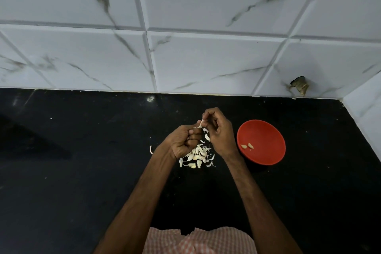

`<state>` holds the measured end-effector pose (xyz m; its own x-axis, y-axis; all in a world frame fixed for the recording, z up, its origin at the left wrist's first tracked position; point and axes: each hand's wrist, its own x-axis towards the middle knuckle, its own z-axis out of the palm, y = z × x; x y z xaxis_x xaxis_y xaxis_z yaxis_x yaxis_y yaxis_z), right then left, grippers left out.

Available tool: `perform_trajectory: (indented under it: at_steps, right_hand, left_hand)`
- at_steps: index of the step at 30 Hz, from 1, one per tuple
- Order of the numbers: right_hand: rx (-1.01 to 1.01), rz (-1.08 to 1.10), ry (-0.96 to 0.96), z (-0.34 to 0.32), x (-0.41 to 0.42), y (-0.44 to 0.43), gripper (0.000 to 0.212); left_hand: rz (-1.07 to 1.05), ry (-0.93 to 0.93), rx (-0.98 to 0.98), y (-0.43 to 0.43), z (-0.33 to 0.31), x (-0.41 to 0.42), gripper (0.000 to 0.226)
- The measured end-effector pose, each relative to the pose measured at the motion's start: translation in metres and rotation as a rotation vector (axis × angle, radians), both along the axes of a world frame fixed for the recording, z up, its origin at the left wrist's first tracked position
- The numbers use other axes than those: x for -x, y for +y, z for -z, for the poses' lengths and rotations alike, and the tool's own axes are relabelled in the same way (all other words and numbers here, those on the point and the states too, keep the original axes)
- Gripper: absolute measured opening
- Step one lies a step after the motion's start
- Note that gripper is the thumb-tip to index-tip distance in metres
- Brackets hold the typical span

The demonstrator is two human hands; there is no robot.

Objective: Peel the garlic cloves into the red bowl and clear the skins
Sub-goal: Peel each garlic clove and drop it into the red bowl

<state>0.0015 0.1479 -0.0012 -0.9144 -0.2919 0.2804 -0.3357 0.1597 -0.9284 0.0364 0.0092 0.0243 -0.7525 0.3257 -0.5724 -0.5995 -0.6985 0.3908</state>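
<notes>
Both hands meet above a pile of garlic cloves and loose skins [197, 155] on the black counter. My left hand [184, 142] is curled and pinches a garlic clove [200, 124] at its fingertips. My right hand [218, 130] pinches the same clove from the other side, fingers bent over it. A strip of white skin [206, 134] hangs below the clove between the hands. The red bowl [266, 130] stands to the right of my right hand and holds two peeled cloves [247, 146].
One stray piece of skin [151, 149] lies left of the pile. The black counter [82, 171] ends at a white marble-tiled wall [206, 57] behind and at the right. A hole in the tile [300, 85] is at the back right.
</notes>
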Motion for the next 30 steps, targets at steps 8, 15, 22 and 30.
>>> perform_trajectory:
  at_steps: [8,15,22,30]
  right_hand:
    - [-0.036,0.045,0.113,-0.012,0.004,0.002,0.051]
    - [-0.011,0.071,0.157,-0.012,0.005,0.002,0.041]
    - [-0.106,0.094,0.183,-0.002,0.006,0.006,0.033]
    - [-0.249,0.143,0.318,0.006,0.0,0.004,0.025]
  left_hand:
    - [-0.01,0.103,0.026,-0.001,-0.001,0.001,0.03]
    - [0.019,0.128,0.231,-0.001,0.001,-0.001,0.021]
    - [0.031,0.235,0.482,-0.001,0.002,-0.005,0.017]
    - [0.013,0.212,0.508,0.005,-0.002,-0.002,0.017]
